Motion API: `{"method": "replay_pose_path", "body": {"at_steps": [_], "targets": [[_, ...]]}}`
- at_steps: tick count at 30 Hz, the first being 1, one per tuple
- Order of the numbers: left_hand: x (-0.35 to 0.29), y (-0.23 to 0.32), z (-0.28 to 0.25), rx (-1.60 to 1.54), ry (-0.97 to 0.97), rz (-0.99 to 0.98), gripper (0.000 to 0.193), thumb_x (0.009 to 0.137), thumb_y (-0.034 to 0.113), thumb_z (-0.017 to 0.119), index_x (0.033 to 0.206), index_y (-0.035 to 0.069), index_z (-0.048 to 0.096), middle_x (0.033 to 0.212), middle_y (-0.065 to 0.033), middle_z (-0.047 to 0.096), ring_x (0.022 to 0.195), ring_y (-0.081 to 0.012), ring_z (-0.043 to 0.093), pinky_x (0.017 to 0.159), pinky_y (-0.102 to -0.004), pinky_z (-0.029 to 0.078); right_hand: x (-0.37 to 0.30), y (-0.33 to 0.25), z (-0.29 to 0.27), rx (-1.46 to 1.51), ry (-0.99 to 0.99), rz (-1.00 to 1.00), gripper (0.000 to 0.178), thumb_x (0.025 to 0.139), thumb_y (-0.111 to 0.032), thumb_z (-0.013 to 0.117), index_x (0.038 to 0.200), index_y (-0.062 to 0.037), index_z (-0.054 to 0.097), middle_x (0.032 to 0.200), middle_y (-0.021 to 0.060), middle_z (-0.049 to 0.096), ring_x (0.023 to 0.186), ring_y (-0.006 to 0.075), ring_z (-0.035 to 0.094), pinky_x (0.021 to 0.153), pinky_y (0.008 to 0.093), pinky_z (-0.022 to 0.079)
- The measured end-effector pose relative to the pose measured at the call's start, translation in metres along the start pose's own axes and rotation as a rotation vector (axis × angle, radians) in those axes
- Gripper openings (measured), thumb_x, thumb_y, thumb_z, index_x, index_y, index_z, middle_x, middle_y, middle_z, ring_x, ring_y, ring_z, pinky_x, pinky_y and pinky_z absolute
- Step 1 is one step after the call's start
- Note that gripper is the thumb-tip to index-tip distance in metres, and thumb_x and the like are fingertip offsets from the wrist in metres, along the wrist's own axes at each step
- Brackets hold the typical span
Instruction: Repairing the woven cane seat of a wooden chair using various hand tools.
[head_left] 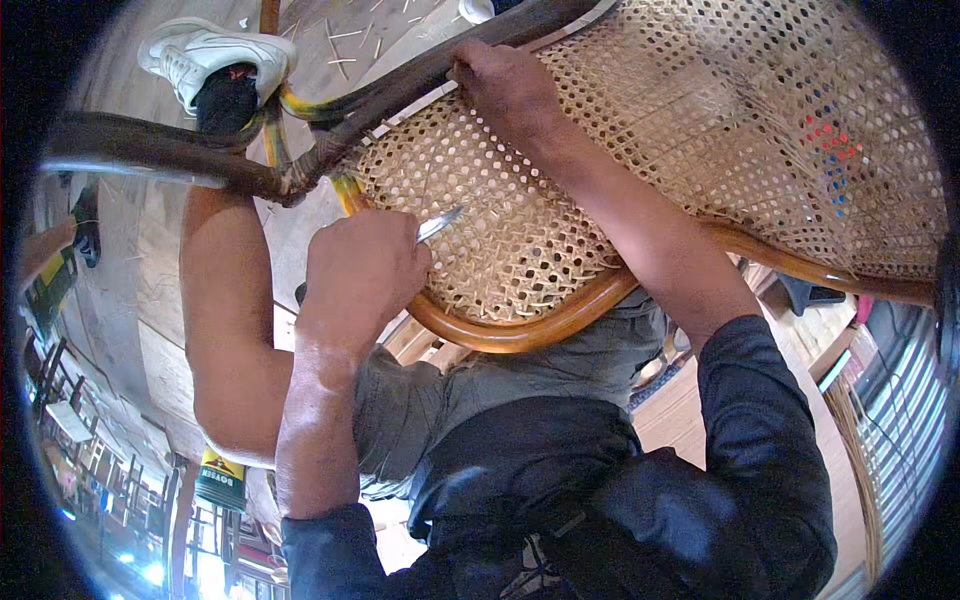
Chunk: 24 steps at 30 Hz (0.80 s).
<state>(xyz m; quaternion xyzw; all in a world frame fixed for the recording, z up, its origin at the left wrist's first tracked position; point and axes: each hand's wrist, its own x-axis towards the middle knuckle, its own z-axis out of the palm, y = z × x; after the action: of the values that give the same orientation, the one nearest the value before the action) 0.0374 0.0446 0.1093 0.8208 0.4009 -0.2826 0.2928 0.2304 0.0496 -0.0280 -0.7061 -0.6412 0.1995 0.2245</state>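
Observation:
Across my lap lies a woven cane panel (480, 250) with an open hole pattern, set in a curved, glossy brown frame (520, 338). Loose strand ends stick up near its lower corner. My left hand (365, 265) is closed around a pointed metal tool (440, 224); its silver tip slants up over the weave and its handle is mostly hidden in my fist. At the far edge of the panel, my right hand (508, 92) is closed beside a dark wooden rail (400, 95), where a pale strip runs along the edge. What its fingers hold is hidden.
Another dark pole (150, 155) joins the frame at the left. Beyond it, a white shoe (205, 60) rests on the floor (330, 30), which has cane scraps scattered on it. A green and yellow can (221, 480) stands at lower left. Long cane strands (857, 460) hang at right.

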Motion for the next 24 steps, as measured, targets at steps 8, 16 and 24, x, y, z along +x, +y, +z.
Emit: {"method": "replay_pose_path", "body": {"at_steps": [8,16,24], "targets": [[0.006,-0.001,-0.001,0.001,0.036,0.009,0.021,0.076,0.021,0.055,0.076,0.003,0.067,0.072,-0.0173,0.064,0.070,-0.0346,0.064,0.066,-0.0448,0.051,0.003,0.018,-0.005,-0.006,0.001,-0.090,0.015,0.082,-0.011,0.061,0.096,-0.0069,0.060,0.080,0.0149,0.064,0.076,0.0334,0.062,0.066,0.0410,0.049],[0.011,-0.005,0.004,-0.034,-0.006,0.043,0.023,0.075,0.023,0.054,0.073,0.002,0.064,0.069,-0.0191,0.062,0.070,-0.0362,0.063,0.066,-0.0475,0.050,0.002,0.015,-0.005,0.096,0.030,0.141,0.017,0.083,-0.015,0.062,0.094,-0.0027,0.057,0.076,0.0115,0.065,0.066,0.0220,0.064,0.062,0.0335,0.050],[0.007,-0.002,-0.002,-0.025,-0.019,0.018,0.021,0.075,0.018,0.053,0.075,0.002,0.067,0.073,-0.0188,0.064,0.074,-0.0345,0.064,0.070,-0.0444,0.051,0.000,0.014,-0.006,0.046,0.002,0.095,0.018,0.083,-0.021,0.060,0.093,-0.0064,0.057,0.078,0.0166,0.064,0.074,0.0327,0.063,0.066,0.0429,0.049]]}}
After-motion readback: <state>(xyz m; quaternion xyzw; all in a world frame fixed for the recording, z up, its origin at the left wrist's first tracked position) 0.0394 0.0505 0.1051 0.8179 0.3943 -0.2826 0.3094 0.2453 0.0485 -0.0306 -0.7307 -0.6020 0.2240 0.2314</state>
